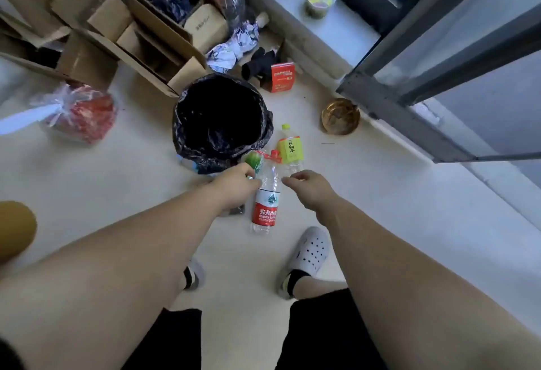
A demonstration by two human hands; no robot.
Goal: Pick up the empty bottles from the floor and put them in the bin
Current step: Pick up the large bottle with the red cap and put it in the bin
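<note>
Hands reach down side by side at the centre of the frame. The left hand [238,184] is curled around something with a green label [254,162] that pokes out past its knuckles; the fingers hide most of it, so whether it is truly gripped cannot be told for sure, though the fist looks closed on it. The right hand [307,186] hangs loosely just to the right, fingers bent and narrow, holding nothing, its fingertips close to the clear bottle but apart from it.

Between the two hands lies a clear water bottle with a red label [265,208], flat on the pale floor [380,194], its red cap pointing up the frame toward the bin and its base toward the person's feet. Just above the right hand lies a second bottle with a yellow-green label [289,147], cap pointing up the frame, beside the bin's right edge.

The bin [219,118], lined with a black bag, stands just above the hands, at centre frame, open and dark inside. Cardboard boxes [131,33] fill the upper left, a red bag in clear plastic [82,112] sits at the left, and a brass-coloured bowl [340,116] rests right of the bin near a window frame [424,77]. A white perforated shoe [310,252] shows below the right hand.
</note>
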